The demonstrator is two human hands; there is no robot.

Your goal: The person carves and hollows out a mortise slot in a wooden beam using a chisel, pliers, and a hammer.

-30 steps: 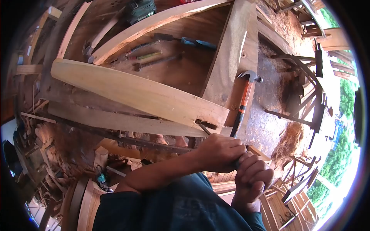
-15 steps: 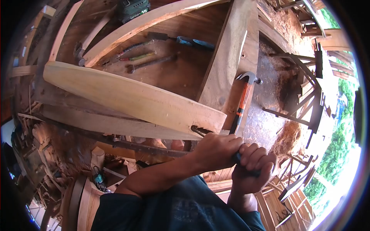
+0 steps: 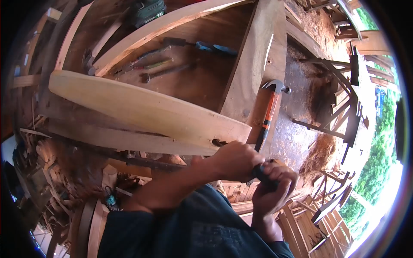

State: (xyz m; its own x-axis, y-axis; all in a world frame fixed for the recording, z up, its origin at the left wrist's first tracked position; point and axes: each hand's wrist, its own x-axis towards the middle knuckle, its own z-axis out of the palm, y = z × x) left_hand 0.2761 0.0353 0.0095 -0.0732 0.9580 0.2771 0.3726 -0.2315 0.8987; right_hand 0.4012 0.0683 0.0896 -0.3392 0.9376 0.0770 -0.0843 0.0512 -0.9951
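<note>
A pale, curved wooden piece (image 3: 142,107) lies across the bench, with a dark slot (image 3: 219,142) cut near its right end. Beside that slot my left hand (image 3: 238,160) is closed around the front part of a chisel. My right hand (image 3: 277,182) grips the chisel's dark handle (image 3: 266,176) from behind. Most of the blade is hidden by my left hand, so how deep its tip sits in the slot cannot be made out. A claw hammer (image 3: 269,112) with an orange and black handle rests just beyond my hands, touched by neither as far as I can see.
Several hand tools (image 3: 167,66) lie on the board behind the wooden piece, near a blue-handled tool (image 3: 211,46). A broad plank (image 3: 251,64) runs away from me. A green power tool (image 3: 148,10) stands at the back. Wood shavings (image 3: 322,155) and stacked offcuts (image 3: 340,99) are on the right.
Both hands have shifted a little, my right hand down and to the left. The metal shaft seen earlier at the slot is now mostly covered by my left hand.
</note>
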